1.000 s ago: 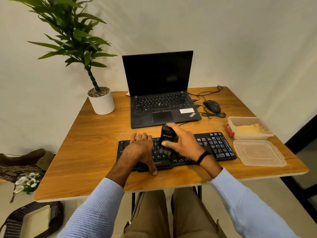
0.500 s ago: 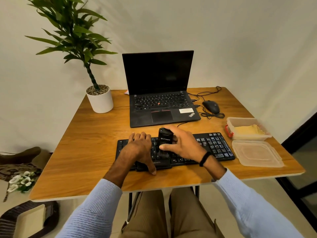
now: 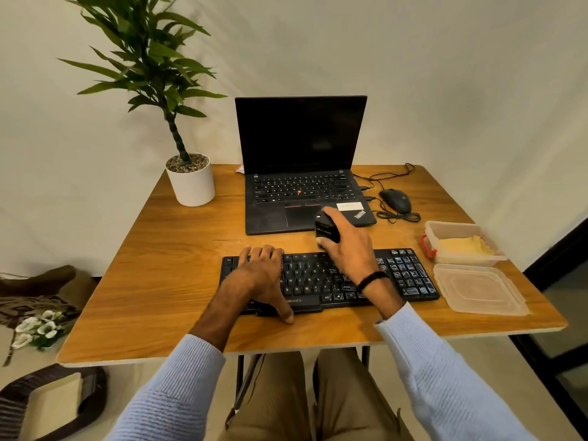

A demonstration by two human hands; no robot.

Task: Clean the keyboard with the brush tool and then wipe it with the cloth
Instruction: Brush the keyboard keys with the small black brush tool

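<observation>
A black keyboard (image 3: 410, 275) lies near the table's front edge. My left hand (image 3: 259, 278) rests on its left half, fingers curled over the far edge and thumb at the near edge. My right hand (image 3: 346, 246) grips a black brush tool (image 3: 326, 229), held above the keyboard's far edge in front of the laptop. The brush's bristles are hidden by my hand. A yellow cloth (image 3: 463, 246) lies in an open clear plastic box (image 3: 445, 227) at the right.
A black laptop (image 3: 302, 173) stands open behind the keyboard. A wired mouse (image 3: 396, 200) and its cable lie to its right. The box's clear lid (image 3: 477, 292) lies at the front right. A potted plant (image 3: 191, 183) stands at the back left of the wooden table (image 3: 165, 281).
My right hand has lifted the brush tool off the keys and moved it back, toward the laptop. My left hand has stayed on the keyboard.
</observation>
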